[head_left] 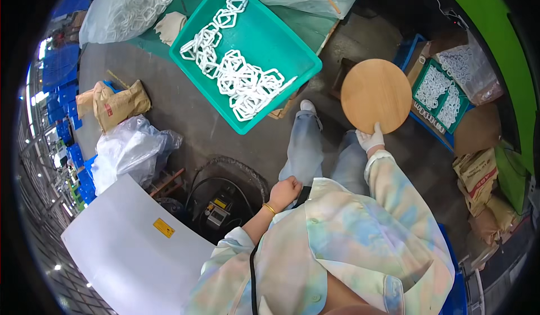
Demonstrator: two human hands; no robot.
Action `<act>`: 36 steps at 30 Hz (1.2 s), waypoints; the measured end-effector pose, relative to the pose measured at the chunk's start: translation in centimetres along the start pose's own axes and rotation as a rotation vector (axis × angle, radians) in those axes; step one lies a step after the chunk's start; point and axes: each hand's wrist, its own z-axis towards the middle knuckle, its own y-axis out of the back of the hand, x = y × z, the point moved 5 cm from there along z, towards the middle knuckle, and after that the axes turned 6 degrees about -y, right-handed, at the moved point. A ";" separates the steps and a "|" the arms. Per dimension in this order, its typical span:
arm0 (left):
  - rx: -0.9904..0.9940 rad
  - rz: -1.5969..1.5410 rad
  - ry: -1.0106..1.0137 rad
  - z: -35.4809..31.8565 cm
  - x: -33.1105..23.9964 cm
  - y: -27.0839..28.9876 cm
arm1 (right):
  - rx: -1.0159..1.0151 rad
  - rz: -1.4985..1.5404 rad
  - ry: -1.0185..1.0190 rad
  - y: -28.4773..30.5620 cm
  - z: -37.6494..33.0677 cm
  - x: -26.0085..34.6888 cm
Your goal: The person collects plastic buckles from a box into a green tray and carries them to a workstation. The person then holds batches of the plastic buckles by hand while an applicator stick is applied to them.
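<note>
"While the right hand [370, 141] is at the wooden disc [376, 93], what is its grip?"

"It wears a white glove and grasps the near rim. One fingertip lies over the top face; the other fingers are partly hidden."

"State the position of the disc."

"Ahead of the right knee, to the right of the green tray [275, 34] and apart from it. Its round face is turned up toward the camera."

"And the left hand [286, 191]?"

"Bare, fingers curled into a loose fist in front of the waist, near the left thigh. Whether anything is inside the fist cannot be told. A yellow bracelet [269, 208] circles the wrist."

"List the contents of the tray."

"White links [236, 79], heaped along the left side and toward the near corner; the right part is bare."

"Adjacent items?"

"Beyond the tray, to its left, a clear bag [126, 11] of similar links. At lower left, a white panel [135, 247] with a yellow label [163, 228]."
</note>
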 end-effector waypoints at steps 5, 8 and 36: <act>-0.052 0.005 0.024 -0.3 -4.8 -4.5 | 0.192 -0.522 -0.250 4.7 0.3 2.2; -0.137 0.045 0.013 0.6 -6.3 -8.5 | 0.304 -0.825 -0.177 4.0 -2.9 2.6; -0.052 -0.219 0.209 4.1 -24.0 -36.7 | -0.076 -0.942 0.041 25.5 8.4 53.2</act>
